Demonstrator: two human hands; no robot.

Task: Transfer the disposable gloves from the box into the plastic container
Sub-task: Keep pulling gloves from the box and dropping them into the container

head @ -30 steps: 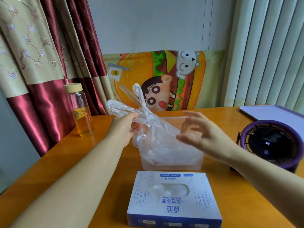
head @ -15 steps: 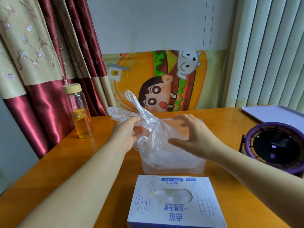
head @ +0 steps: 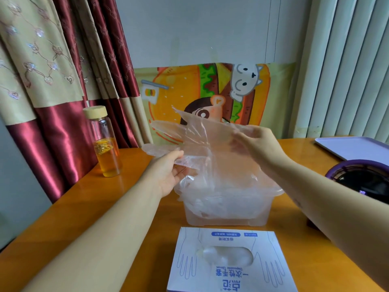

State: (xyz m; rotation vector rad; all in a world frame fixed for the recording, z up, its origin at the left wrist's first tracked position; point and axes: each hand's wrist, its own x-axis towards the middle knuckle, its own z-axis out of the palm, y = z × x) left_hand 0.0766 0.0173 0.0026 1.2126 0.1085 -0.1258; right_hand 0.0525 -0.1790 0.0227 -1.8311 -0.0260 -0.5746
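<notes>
Glove above container | left fingers pinching it | right fingers pinching it

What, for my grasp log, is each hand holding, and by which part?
One clear glove, over the container: the left hand pinches its lower left edge, the right hand its upper right edge.

container top: draped by glove | box slot: unobstructed
</notes>
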